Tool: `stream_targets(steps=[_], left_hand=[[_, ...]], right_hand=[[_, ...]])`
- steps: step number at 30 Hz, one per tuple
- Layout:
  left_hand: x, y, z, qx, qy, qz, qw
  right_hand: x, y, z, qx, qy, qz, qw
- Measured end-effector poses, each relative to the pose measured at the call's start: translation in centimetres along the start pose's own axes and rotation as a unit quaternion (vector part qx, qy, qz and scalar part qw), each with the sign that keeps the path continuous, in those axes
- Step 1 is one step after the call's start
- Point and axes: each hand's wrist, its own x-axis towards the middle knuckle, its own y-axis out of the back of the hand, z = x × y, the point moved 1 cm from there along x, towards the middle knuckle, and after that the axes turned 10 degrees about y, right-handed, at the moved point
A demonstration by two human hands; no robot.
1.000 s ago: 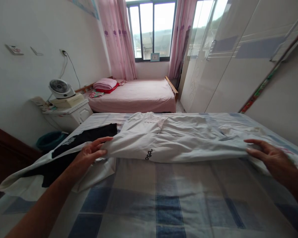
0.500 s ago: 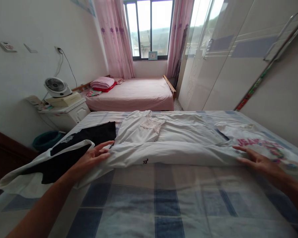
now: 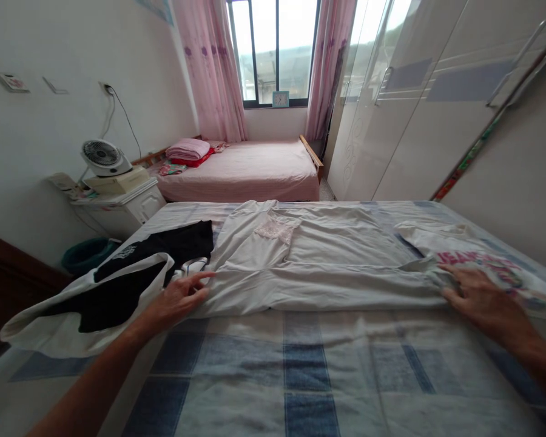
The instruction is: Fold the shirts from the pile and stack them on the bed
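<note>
A pale grey-white garment [image 3: 337, 237] with a pinkish lace patch [image 3: 278, 228] lies spread across the bed, its near edge folded over into a long band [image 3: 327, 288]. My left hand [image 3: 182, 298] rests at the left end of that band, index finger stretched out and thumb apart. At the band's right end, the fingers and thumb of my right hand [image 3: 482, 303] lie spread on the cloth. Beside my left hand is a black and white garment [image 3: 113, 297]. A white shirt with pink lettering [image 3: 477, 261] lies partly behind my right hand.
Blue-and-white patchwork bedding [image 3: 307, 376] covers the near bed. Beyond it stands a pink-covered bed [image 3: 264, 170] below the window. A fan [image 3: 104, 158] sits on a cabinet [image 3: 141, 203] at left, with a green bin [image 3: 88, 255] beside it. A glossy wardrobe [image 3: 404, 133] lines the right.
The folded band lies flatter and nearer, and the small black mark on it no longer shows. My left hand has shifted slightly right, and my right hand has turned its fingers onto the band's end.
</note>
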Motion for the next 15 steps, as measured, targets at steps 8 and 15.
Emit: stream_targets(steps=[8,15], left_hand=[[4.7,-1.5,4.3,0.141,-0.039,0.097,0.984],[8.2,-3.8,4.4,0.152,0.036,0.077,0.985]], right_hand=[[4.3,-0.8,-4.7,0.014,0.117,-0.006,0.993],[5.5,-3.6,-4.0,0.074,0.115,-0.038,0.99]])
